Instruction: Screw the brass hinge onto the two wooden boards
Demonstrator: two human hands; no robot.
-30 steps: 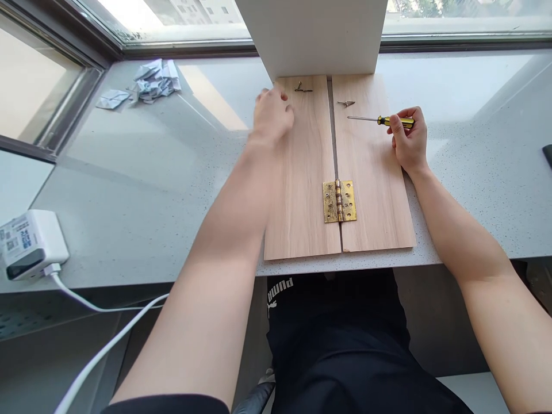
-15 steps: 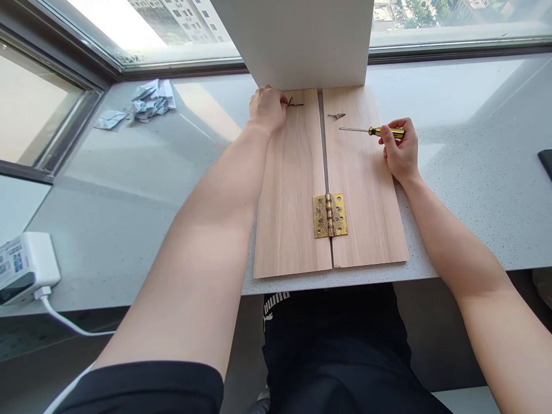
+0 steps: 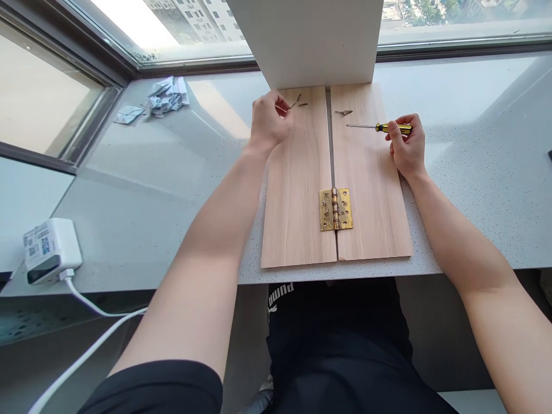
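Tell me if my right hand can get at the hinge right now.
Probably yes: the right hand holds the screwdriver, and only the right board seems to lie between it and the hinge.

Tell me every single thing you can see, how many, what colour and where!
wooden boards: two, pale brown, on the counter
hinge: one, gold, across the boards' gap
screws: several, metallic, far ends of both boards
screwdriver: one, yellow-black, right hand
counter: one, whitish, below the windows
panel: one, white, behind the boards
paper pieces: many, pale, far left
box: one, white, left
cable: at least one, white, lower left
windows: several, dark-framed, around the counter
trousers: one pair, dark, bottom
sleeve: one, dark, left arm
hands: two, bare; left near screws, right gripping
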